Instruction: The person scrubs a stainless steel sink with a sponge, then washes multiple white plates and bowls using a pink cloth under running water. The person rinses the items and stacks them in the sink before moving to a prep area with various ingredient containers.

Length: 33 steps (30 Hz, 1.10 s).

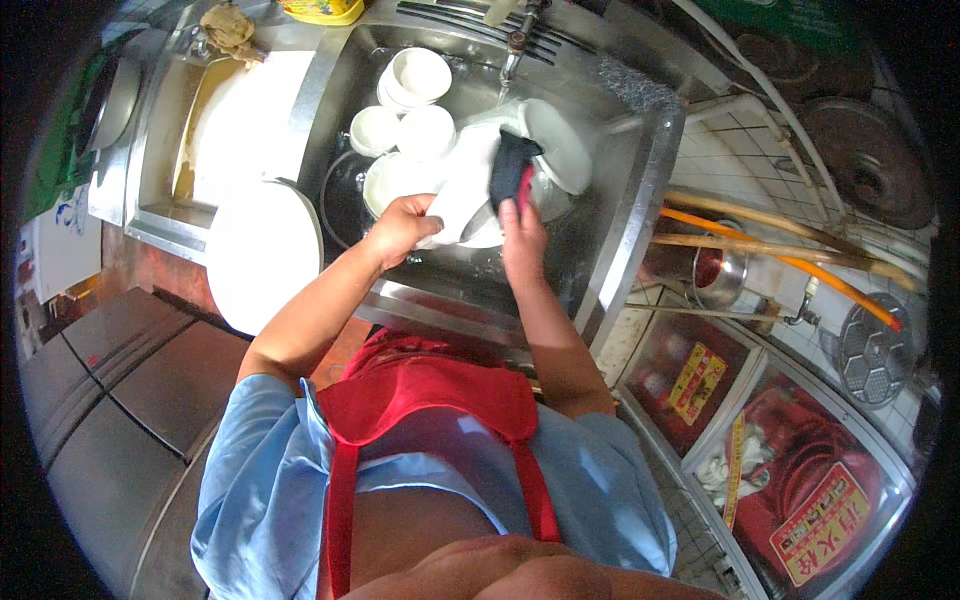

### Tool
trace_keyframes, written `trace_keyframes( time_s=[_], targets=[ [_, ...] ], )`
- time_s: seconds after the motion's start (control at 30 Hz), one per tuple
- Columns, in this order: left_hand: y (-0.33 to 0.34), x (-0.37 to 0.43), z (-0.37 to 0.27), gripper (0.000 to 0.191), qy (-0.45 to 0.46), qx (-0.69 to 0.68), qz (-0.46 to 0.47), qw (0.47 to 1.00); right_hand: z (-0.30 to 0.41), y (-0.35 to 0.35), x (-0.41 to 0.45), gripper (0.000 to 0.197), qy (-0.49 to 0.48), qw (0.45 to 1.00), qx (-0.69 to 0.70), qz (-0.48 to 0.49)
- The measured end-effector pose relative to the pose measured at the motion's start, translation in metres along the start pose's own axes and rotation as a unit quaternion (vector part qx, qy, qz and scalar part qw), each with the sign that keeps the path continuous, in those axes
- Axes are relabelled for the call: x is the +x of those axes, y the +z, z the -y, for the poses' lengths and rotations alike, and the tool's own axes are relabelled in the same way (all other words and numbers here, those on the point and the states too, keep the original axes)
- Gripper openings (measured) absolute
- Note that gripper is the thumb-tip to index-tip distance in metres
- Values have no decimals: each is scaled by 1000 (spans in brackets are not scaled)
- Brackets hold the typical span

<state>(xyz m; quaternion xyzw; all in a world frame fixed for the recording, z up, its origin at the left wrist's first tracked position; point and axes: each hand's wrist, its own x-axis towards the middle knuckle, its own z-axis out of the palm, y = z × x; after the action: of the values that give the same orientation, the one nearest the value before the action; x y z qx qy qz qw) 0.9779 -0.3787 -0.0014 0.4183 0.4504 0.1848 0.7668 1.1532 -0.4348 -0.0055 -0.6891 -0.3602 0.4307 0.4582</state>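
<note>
My left hand grips the near edge of a white dish above the steel sink basin. In my right hand is a black and red cloth or pad, against or just over the dish's right side; contact is hard to tell. Behind the dish, a white oval plate leans on its side below the metal faucet. Left of it are stacked white bowls, a small bowl and a wider bowl. Glare and blur hide the dish's exact shape.
A large white round board or lid overlaps the sink's front left edge. The left basin holds something bright white. A crumpled brown cloth and yellow container sit behind. Wooden poles and a fire-hose cabinet are right.
</note>
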Motion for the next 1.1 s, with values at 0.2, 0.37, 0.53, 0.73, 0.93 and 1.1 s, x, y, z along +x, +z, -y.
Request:
trace_keyframes(
  time_s=[0.2, 0.37, 0.53, 0.73, 0.93, 1.1],
  targets=[
    [-2, -3, 6, 27, 25, -206, -21, 978, 2, 57, -33, 52, -284, 926, -236, 85],
    [-19, 0, 13, 30, 0, -196, 11, 981, -10, 78, 53, 45, -320, 926, -194, -54],
    [-15, 1, -1, 33, -7, -233, 8, 973, -59, 59, 113, 43, 9, 996, -70, 59],
    [-38, 7, 12, 29, -27, -323, -46, 945, -127, 26, 54, 31, -165, 888, -429, 10],
    [-49, 12, 11, 54, -14, -403, -159, 901, -81, 53, -14, 37, -186, 961, -162, 128],
    [-38, 12, 7, 58, 9, -394, -122, 911, -32, 76, -19, 33, -368, 843, -372, 124]
  ],
)
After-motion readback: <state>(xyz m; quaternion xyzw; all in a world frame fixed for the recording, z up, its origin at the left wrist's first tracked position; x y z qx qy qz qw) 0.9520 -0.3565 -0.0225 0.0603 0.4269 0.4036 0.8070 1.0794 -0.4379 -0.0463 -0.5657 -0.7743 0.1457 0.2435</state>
